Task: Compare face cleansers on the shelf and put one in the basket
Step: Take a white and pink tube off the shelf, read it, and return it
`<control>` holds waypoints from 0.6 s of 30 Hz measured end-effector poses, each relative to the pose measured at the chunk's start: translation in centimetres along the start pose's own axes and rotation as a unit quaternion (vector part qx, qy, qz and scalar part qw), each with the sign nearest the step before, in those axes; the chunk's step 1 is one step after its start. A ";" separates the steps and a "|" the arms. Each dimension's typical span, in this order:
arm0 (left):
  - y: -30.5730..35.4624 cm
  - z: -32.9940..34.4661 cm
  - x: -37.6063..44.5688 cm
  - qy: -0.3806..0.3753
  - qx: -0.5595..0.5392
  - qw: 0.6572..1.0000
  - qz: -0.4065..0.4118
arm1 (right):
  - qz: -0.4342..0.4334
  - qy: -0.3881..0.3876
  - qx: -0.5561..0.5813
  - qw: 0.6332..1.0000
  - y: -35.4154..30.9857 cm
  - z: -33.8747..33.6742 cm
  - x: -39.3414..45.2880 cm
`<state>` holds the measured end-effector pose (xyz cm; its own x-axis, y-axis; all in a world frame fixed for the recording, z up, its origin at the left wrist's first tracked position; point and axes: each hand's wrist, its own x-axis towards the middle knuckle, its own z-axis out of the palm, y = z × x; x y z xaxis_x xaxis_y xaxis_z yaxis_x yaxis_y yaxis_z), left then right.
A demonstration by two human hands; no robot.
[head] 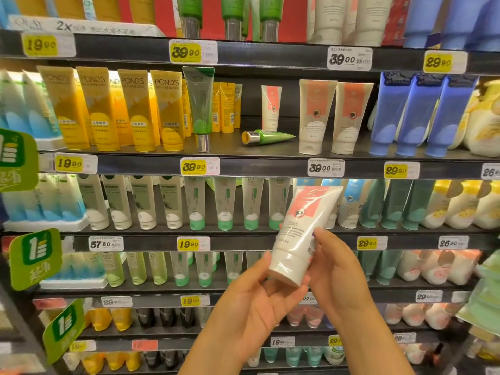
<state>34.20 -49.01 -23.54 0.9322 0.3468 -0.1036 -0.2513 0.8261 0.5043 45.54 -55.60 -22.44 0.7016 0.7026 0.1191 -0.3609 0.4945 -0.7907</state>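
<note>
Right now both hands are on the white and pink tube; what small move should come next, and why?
Probably turn the white and pink tube to read its back. The left hand cradles its cap end and the right hand pinches its side, front label facing the camera. Matching tubes stand above the 39.00 tag. No basket is in view.

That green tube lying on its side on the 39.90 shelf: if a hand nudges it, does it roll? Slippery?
The green tube lies on its side with a round silver cap, so it may roll, probably curving because the crimped end tapers flat. Its glossy skin suggests some slip under a light pinch. It looks like soft plastic, so probably squashy rather than fragile, and light.
</note>
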 end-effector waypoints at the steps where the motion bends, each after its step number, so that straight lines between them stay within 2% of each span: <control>1: 0.0 0.0 0.0 0.005 0.015 1.000 0.010 | -0.002 -0.001 0.002 1.000 0.0 0.0 0.0; 6: 0.1 -0.5 0.2 0.032 0.092 0.993 0.073 | -0.013 -0.023 -0.064 0.998 -0.1 -0.4 -0.1; 10: 0.0 -0.8 0.4 0.059 0.154 0.974 0.157 | -0.021 -0.030 -0.120 0.992 -0.4 -0.3 -0.4; 15: -0.4 -0.9 0.6 0.111 0.302 0.908 0.267 | -0.008 -0.031 -0.099 0.995 -0.4 -0.4 -0.5; 18: -0.7 -0.8 0.5 0.101 0.380 0.866 0.309 | 0.025 -0.036 -0.048 0.998 -0.6 -0.6 -0.5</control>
<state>34.69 -49.08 -24.66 0.5964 0.7527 0.2789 -0.3711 -0.0495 0.9273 45.81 -56.54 -22.41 0.6368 0.7617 0.1194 -0.3305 0.4095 -0.8503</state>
